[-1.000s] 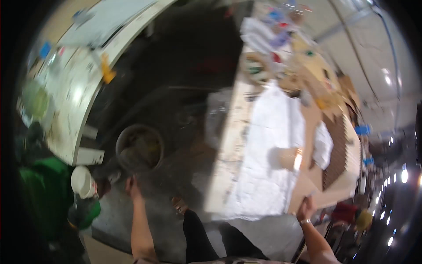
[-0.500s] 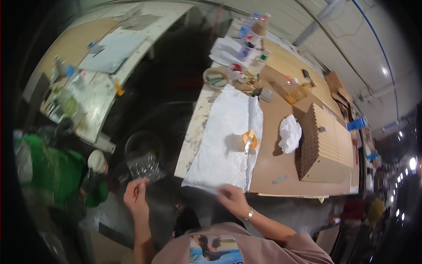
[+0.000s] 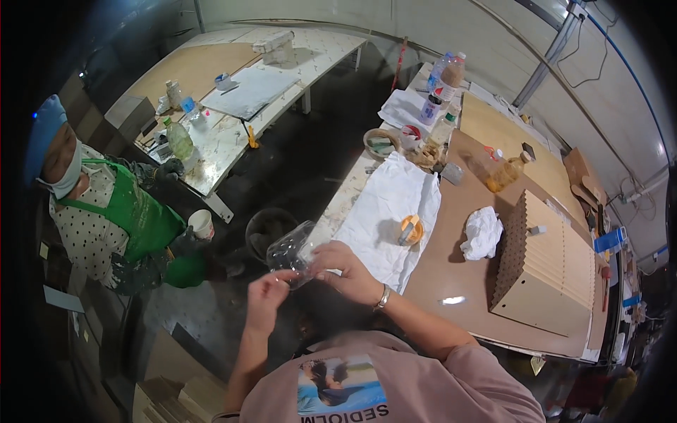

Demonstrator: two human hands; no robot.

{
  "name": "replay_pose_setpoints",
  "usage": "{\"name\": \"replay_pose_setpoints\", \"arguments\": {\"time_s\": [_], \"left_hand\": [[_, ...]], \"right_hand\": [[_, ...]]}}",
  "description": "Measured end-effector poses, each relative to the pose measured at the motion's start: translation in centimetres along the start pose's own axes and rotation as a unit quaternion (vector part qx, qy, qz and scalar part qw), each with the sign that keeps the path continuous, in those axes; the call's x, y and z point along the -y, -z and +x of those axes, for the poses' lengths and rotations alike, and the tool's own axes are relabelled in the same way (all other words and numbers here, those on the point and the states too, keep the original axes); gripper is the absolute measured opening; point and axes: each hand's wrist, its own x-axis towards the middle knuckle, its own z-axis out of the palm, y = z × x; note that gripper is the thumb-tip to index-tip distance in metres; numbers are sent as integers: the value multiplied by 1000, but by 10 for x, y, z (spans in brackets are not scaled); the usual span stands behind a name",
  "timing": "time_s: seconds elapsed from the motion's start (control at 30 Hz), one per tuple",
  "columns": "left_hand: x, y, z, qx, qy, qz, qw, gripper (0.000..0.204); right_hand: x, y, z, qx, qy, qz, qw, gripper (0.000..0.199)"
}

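My left hand (image 3: 265, 299) is closed, its fingertips pinching the lower edge of a thin, clear, glossy plastic film (image 3: 290, 252). Whether that film is a bag or a glove I cannot tell. From the other side my right hand (image 3: 347, 273) also grips it, thumb and fingers bent around its edge. Both hands are held over the gap at the near left corner of the worktable. Close beyond the right hand a creased white cloth (image 3: 388, 201) lies on the table. On that cloth rests an orange cup (image 3: 411, 230) with a flat tool in it.
A crumpled white paper (image 3: 482, 233) and a ridged tan block (image 3: 546, 268) are on the brown board (image 3: 451, 282). Bottles (image 3: 444, 77) and a round tub (image 3: 381, 143) stand farther back. At left, a person in a green apron (image 3: 127, 211) holds a white cup (image 3: 202, 224).
My right hand has come off the cloth's near edge and taken hold of the plastic film beside my left hand. The view has shifted, bringing more of the co-worker into sight.
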Motion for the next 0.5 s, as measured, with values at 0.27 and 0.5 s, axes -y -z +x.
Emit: {"name": "replay_pose_setpoints", "arguments": {"time_s": [0.27, 0.5], "left_hand": [[-85, -22, -30, 104, -312, 517, 790, 56], [-49, -11, -30, 350, -309, 562, 683, 28]], "right_hand": [[39, 1, -20, 193, 193, -234, 933, 13], [68, 6, -36, 324, 56, -222, 918, 16]]}}
